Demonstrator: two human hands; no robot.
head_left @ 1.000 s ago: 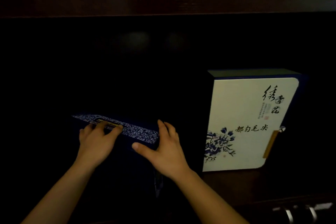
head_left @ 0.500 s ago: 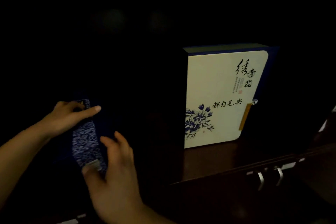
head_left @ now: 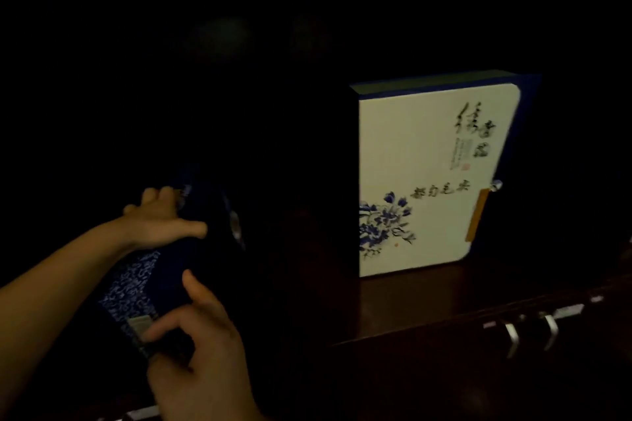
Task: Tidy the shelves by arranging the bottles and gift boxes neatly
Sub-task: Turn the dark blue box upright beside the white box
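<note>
Dark-blue gift box (head_left: 133,284) with a blue-and-white patterned strip, held well left of the upright white gift box (head_left: 427,181) on the wooden shelf (head_left: 410,304), left hand (head_left: 160,220) gripping its far end, right hand (head_left: 201,352) pinching its near end, thumb on the strip.

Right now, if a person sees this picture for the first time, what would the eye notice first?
The cream-white gift box with blue painted flowers and black calligraphy draws the eye first; it stands upright on the dark wooden shelf, at the right. At the lower left, the left hand and the right hand hold a dark blue box with a blue-and-white patterned band, one at each end.
</note>
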